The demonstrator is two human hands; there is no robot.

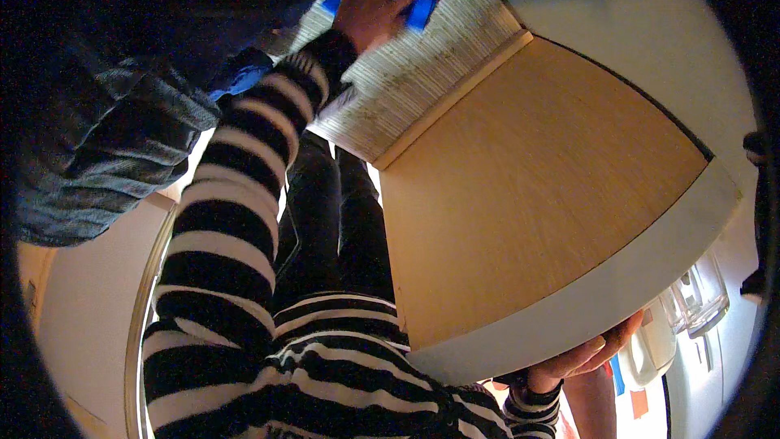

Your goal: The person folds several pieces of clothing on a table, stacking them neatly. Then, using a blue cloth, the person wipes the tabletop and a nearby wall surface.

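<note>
My left hand, its fingers spread and slightly blurred, presses a bright blue cloth onto a pale ribbed surface with brownish stains. Parts of the cloth show on both sides of the hand. A light wood-grain panel meets that surface along a wooden strip. Along the panel's near side runs a white edge. At the lower right, my right hand grips this edge from its outer side; the panel hides part of the hand.
Dark wrinkled fabric hangs at the left, near my striped sleeve. Clear glass containers stand beyond the white edge at the lower right. Pale wall borders the panel. A white panel with a light frame stands at the lower left.
</note>
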